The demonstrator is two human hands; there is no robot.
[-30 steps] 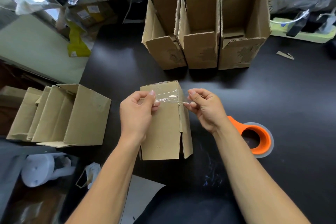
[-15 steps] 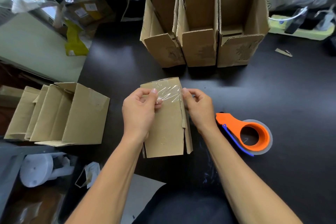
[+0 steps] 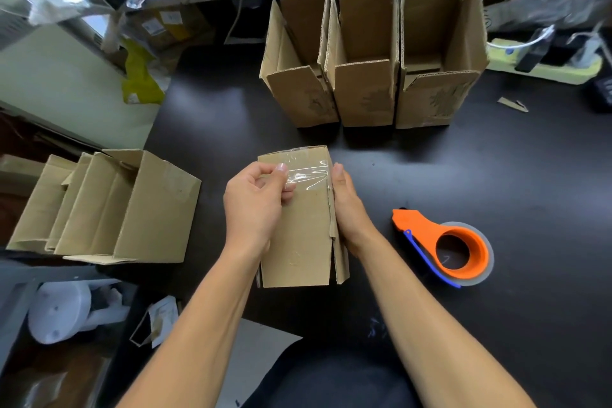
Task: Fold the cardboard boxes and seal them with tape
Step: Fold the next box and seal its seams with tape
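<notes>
A small cardboard box [image 3: 304, 235] stands on the black table in front of me. A strip of clear tape [image 3: 306, 174] lies wrinkled across its upper face. My left hand [image 3: 255, 205] pinches the tape's left end against the box, thumb on top. My right hand [image 3: 347, 205] lies along the box's right side, fingers pressing the tape's other end over the edge. An orange tape dispenser [image 3: 453, 248] with a clear roll lies on the table to the right, untouched.
Three open-topped boxes [image 3: 367, 96] stand in a row at the back of the table. Several boxes [image 3: 109, 209] lie on their sides at the left. A white object [image 3: 63, 311] and paper scraps sit at lower left. A power strip [image 3: 543, 63] is at far right.
The tape strip, held stretched above the box a second ago, now lies on its face. My right hand moved left and down onto the box's right side. The view shifted slightly.
</notes>
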